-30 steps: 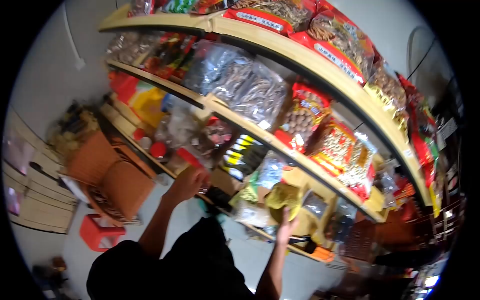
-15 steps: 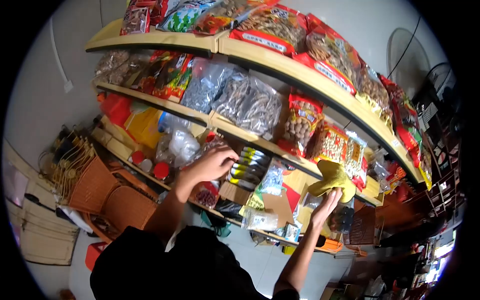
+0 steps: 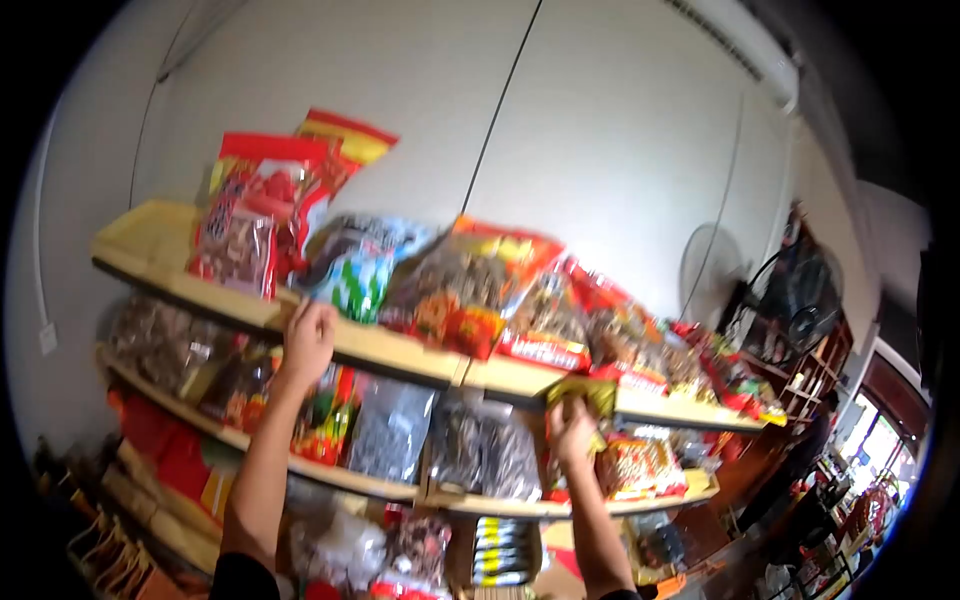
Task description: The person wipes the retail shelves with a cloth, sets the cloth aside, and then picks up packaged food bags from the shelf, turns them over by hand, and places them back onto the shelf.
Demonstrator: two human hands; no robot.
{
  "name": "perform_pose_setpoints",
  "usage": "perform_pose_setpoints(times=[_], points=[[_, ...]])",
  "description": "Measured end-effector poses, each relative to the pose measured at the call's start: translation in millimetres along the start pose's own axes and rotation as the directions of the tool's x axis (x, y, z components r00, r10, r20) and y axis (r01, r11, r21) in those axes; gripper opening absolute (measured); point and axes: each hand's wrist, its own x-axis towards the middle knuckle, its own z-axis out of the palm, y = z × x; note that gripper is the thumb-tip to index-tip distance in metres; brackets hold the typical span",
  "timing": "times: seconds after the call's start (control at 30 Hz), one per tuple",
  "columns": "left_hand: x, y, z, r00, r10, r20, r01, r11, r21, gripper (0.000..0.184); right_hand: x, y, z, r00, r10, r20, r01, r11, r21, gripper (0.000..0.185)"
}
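Observation:
My left hand is closed at the front edge of the top shelf, below a blue and green bag; anything within its fingers is hidden. My right hand grips a yellow cloth, which overlaps the top shelf's edge on the right. Red bags of dried food stand upright at the left of that shelf. Between the two hands, a bag with brown contents leans on the shelf.
The middle shelf bears clear bags of dark dried goods. Lower down are black and yellow packs. A fan is at the right, with a dark-clothed person beyond the shelves.
The view has tilted up to the top shelf and wall. My left hand has moved up from the lower goods to the top shelf's edge. My right hand has raised the yellow cloth.

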Motion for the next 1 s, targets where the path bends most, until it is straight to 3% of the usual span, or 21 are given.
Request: perform_pose_setpoints(times=[0.07,0.1,0.23,0.33,0.37,0.4,0.43,0.47,0.57,0.63,0.77,0.83,1.0], points=[[5,-10,0,0.938,0.309,-0.158,-0.272,0.938,0.216,0.004,0,-35,8,1.0,0.022,-0.014,-0.021,0.998,0.064,0.024],[5,-7,4,0.937,0.313,-0.156,-0.267,0.928,0.261,0.007,1,-41,11,1.0,-0.006,0.008,0.006,1.0,0.023,0.027],[6,-4,4,0.91,0.395,-0.124,-0.361,0.904,0.227,0.006,-9,-51,17,0.962,0.179,0.204,-0.193,0.98,0.049,0.037],[5,-15,8,0.885,0.45,-0.119,-0.424,0.885,0.193,0.004,-10,-49,2,0.93,0.259,0.26,-0.269,0.963,0.005,0.043],[5,-17,8,0.891,0.439,-0.115,-0.419,0.893,0.164,0.005,-10,-43,-3,0.884,0.374,0.28,-0.39,0.921,0.003,0.047],[4,-17,6,0.895,0.435,-0.097,-0.415,0.894,0.17,0.005,-10,-31,-2,0.958,0.262,0.119,-0.274,0.957,0.093,0.048],[5,-18,6,0.899,0.43,-0.085,-0.411,0.894,0.177,0.005,-10,-18,-5,0.913,0.395,0.104,-0.403,0.912,0.079,0.046],[5,-17,5,0.903,0.425,-0.071,-0.408,0.896,0.178,0.005,-5,-27,-16,0.923,0.385,0.008,-0.383,0.913,0.138,0.042],[5,-18,6,0.912,0.407,-0.044,-0.391,0.899,0.197,0.006,-3,-8,6,0.933,0.316,-0.173,-0.317,0.948,0.019,0.035],[3,-12,2,0.912,0.409,-0.039,-0.397,0.902,0.172,0.006,5,-47,-10,0.928,0.371,0.043,-0.371,0.928,0.014,0.035],[4,-17,9,0.876,0.48,-0.052,-0.454,0.855,0.25,0.005,-11,-61,15,0.949,0.264,0.17,-0.272,0.962,0.02,0.041],[4,-18,11,0.887,0.46,-0.042,-0.436,0.864,0.252,0.007,-2,-66,-5,0.864,0.384,0.326,-0.419,0.907,0.043,0.044],[2,-19,14,0.899,0.436,-0.029,-0.408,0.862,0.301,0.012,1,10,-39,0.86,0.471,0.196,-0.484,0.875,0.02,0.044]])
